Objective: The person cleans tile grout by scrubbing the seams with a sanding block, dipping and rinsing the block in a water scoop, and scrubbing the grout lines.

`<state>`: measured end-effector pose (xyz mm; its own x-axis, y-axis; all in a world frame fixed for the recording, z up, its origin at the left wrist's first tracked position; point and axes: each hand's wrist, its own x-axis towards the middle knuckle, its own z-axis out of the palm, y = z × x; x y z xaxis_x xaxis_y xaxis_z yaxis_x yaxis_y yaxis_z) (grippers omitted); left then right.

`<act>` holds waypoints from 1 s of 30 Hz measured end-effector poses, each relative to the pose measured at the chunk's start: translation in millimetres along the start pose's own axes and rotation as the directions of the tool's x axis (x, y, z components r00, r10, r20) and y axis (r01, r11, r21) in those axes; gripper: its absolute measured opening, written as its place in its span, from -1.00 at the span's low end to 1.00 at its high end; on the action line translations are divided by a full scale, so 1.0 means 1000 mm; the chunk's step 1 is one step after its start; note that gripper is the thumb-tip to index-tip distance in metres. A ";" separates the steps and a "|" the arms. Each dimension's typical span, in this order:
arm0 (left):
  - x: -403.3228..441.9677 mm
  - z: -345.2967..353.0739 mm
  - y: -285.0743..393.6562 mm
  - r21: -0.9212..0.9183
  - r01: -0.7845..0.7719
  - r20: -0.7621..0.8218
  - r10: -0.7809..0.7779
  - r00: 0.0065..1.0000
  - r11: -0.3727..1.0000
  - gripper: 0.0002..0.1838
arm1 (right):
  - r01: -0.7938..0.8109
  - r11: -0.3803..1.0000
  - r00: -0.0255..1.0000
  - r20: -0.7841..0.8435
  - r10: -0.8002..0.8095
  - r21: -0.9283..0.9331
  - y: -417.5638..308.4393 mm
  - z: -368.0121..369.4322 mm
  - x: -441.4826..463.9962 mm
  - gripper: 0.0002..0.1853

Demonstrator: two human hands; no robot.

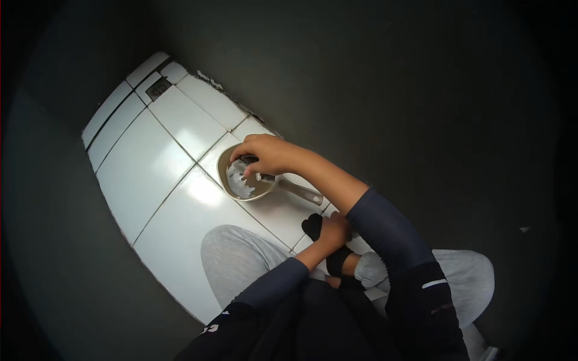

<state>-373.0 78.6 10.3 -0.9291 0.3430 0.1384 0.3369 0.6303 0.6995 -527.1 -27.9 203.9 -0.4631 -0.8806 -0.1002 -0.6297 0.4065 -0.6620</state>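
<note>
My right hand [268, 155] is closed over the near side of a pale dipper [220, 174], with its fingers inside the rim. Between the fingers is a small dark grey piece [248, 160], whose kind I cannot make out. A white jagged patch [238, 180], foam or a reflection, shows inside the dipper. The dipper stands on the tiles, and its see-through handle [301, 192] points toward me. My left hand [335, 231] is wrapped over a foot in a black sock [312, 226]; its fingertips are partly hidden.
White tiles [135, 162] form a raised surface with dark joints. A small dark square drain [159, 89] sits near its far end. The right edge is broken and rough [226, 90]. Dark grey floor [391, 108] lies around it. My grey-trousered knee [232, 256] is beside the dipper.
</note>
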 end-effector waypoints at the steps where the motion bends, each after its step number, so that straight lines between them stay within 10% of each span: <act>1: -0.002 -0.017 0.005 0.010 0.004 0.001 -0.004 1.000 1.000 -0.66 | 0.011 1.000 0.999 -0.031 -0.011 -0.004 0.004 -0.001 0.002 -0.56; 5: -0.008 -0.112 0.044 -0.227 0.171 0.019 -0.171 0.985 0.959 -0.67 | 0.029 0.998 0.990 -0.137 -0.021 0.057 0.007 -0.015 0.002 -0.55; 13: -0.006 -0.179 0.029 -0.430 0.014 -0.515 -0.258 0.817 0.903 -0.77 | 0.084 0.982 0.960 -0.279 -0.034 0.168 -0.028 -0.056 0.000 -0.54; 20: -0.045 -0.149 -0.038 -0.426 0.374 -0.287 -0.516 0.807 0.824 -0.54 | 0.041 0.987 0.967 -0.253 -0.001 0.156 -0.033 -0.044 0.003 -0.54; 30: -0.089 -0.166 -0.031 -0.374 0.406 -0.219 -0.505 0.835 0.834 -0.34 | -0.127 0.987 0.967 -0.210 0.145 0.097 0.022 0.043 0.026 -0.58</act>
<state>-325.7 -87.0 92.3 -0.9792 -0.1846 -0.0841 -0.1537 0.4045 0.9015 -526.7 -52.5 155.0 -0.6700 -0.7414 -0.0371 -0.5023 0.4896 -0.7127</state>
